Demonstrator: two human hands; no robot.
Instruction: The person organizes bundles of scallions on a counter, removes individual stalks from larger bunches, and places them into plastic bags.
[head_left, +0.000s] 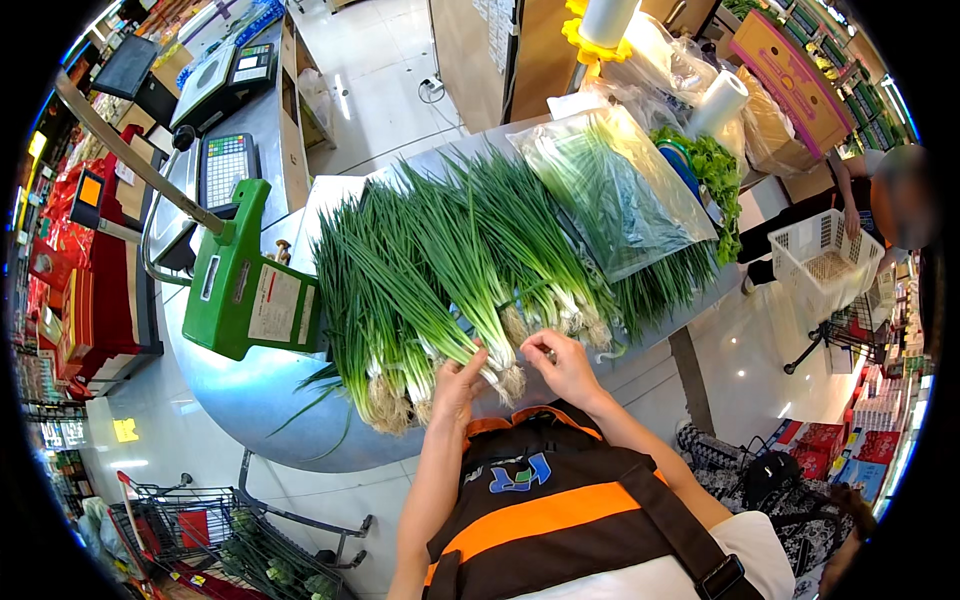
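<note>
Spring onions (442, 247) lie in piles across a metal-topped counter, their white stems and roots towards me. My left hand (459, 386) has its thumb and fingers around the stems of a few of them, just above the roots. A thick spring onion bunch (491, 307) lies between my hands, its root end (511, 381) near the counter's front edge. Right of those roots is my right hand (561, 367), thumb and fingertips drawn close together. Whether anything thin is between them is too small to tell. A clear plastic bag of spring onions (619, 195) lies to the right.
A green machine (240, 292) with a metal tube stands left on the counter (262, 420). Behind it are label scales (225, 169). Leafy greens (705, 161) and plastic bag rolls (718, 101) sit back right. A person holds a white basket (825, 259); a shopping cart (217, 525) stands lower left.
</note>
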